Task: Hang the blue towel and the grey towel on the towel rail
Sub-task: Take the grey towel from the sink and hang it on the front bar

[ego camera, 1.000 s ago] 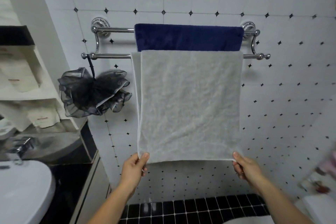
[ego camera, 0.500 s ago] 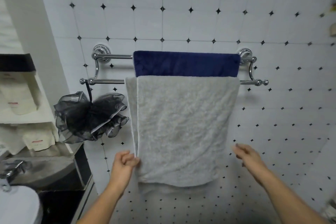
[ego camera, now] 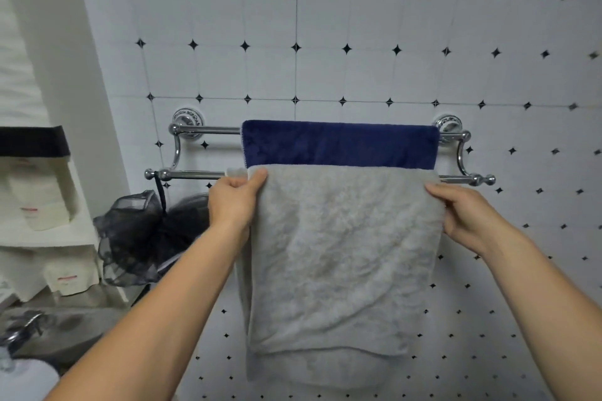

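Altogether two towels (ego camera: 338, 257); two hands (ego camera: 233, 202)

Both forearms bare, no sleeves, rings or watch on the hands (ego camera: 234, 202).

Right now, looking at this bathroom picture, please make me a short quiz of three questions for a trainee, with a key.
1. True or false: the blue towel hangs on the back bar of the towel rail.
2. Where does the left hand grip the grey towel?
A. at its bottom hem
B. at its top left corner, by the front bar
C. nowhere
3. Fill in: the black mesh sponge hangs from the ___ end of the front bar.

Key: 1 true; 2 B; 3 left.
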A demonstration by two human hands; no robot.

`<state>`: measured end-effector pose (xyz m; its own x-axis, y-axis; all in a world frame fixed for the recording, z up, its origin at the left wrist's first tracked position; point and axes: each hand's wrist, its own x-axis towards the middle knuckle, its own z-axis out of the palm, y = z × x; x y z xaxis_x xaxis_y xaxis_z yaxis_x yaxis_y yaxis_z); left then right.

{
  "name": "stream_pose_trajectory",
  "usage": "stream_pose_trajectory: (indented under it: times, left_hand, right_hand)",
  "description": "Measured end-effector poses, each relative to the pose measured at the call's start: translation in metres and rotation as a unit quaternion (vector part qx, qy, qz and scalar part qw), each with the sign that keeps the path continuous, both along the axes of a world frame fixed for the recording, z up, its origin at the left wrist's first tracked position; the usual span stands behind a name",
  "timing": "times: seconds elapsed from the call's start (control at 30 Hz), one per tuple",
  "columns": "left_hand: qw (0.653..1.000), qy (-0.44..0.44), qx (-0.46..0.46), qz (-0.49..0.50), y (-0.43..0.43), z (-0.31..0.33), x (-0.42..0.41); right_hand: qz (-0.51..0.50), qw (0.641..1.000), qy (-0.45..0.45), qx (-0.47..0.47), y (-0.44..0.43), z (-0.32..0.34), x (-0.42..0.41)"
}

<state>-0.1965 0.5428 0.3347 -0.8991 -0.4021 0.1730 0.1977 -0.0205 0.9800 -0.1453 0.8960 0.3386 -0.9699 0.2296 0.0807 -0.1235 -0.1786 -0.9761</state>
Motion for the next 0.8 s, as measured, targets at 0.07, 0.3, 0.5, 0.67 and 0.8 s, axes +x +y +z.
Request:
stream_pose_trajectory:
  times: [0.07,0.3,0.5,0.67,0.8]
  left_hand:
    - [0.999,-0.04,0.004,0.0,0.001,0.01,-0.005]
    - [1.0,-0.002,0.013,0.007,-0.026,0.042,-0.007]
    - [0.995,0.024,-0.049,-0.079,-0.051,0.017,0.002]
    - [0.996,0.011,-0.041,-0.081,-0.054,0.006,-0.005]
    - [0.993,0.004,-0.107,-0.055,-0.046,0.01,-0.014]
  right_hand:
    - [0.029,0.998,-0.012,-0.048,-0.005,0.008,0.001]
    - [0.099,0.994,0.007,-0.048,0.007,0.001,0.021]
    - [0.18,0.982,-0.032,-0.057,0.01,-0.053,0.042]
    - [0.058,0.987,-0.039,-0.143,-0.007,-0.026,0.006]
    - [0.034,0.99,-0.05,-0.128,-0.011,-0.01,-0.011]
